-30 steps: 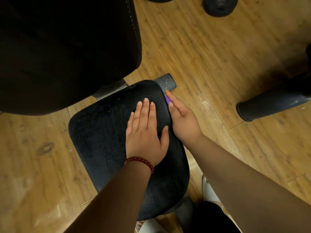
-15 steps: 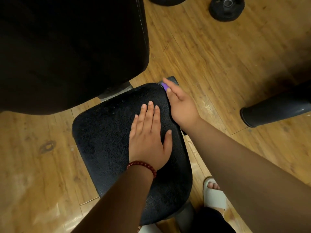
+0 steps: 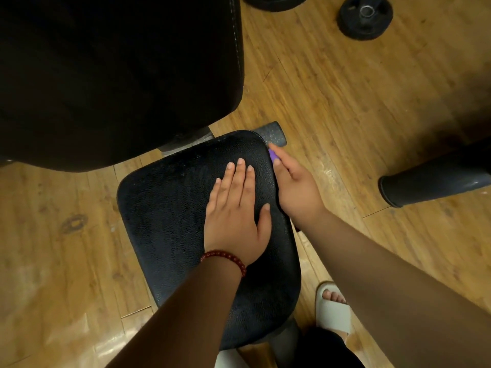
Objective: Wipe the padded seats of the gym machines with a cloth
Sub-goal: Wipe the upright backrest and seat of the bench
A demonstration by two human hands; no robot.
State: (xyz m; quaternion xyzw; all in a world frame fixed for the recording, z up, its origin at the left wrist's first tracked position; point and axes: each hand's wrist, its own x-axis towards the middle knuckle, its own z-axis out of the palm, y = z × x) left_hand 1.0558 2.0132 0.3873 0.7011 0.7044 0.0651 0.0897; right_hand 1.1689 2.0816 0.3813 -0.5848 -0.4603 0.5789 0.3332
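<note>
The black padded seat (image 3: 164, 213) fills the middle of the view, with a dark backrest pad (image 3: 111, 75) above it at the upper left. My left hand (image 3: 236, 216), with a red bead bracelet at the wrist, lies flat on the right half of the seat, fingers straight. My right hand (image 3: 295, 187) is against the seat's right edge near the far corner and holds a purple cloth (image 3: 272, 155). Only a small purple bit shows beside the fingertips; the rest is hidden under the hand.
Wooden floor (image 3: 345, 102) surrounds the seat. A black weight plate (image 3: 365, 17) lies at the top right and a dark padded roller (image 3: 430, 181) juts in from the right. A grey frame foot (image 3: 273, 132) sticks out past the seat's far corner. My sandalled foot (image 3: 332, 306) stands beside the seat.
My right hand slid with the cloth along the seat's right edge up to the far corner, then came back a little. My left hand stayed flat on the seat.
</note>
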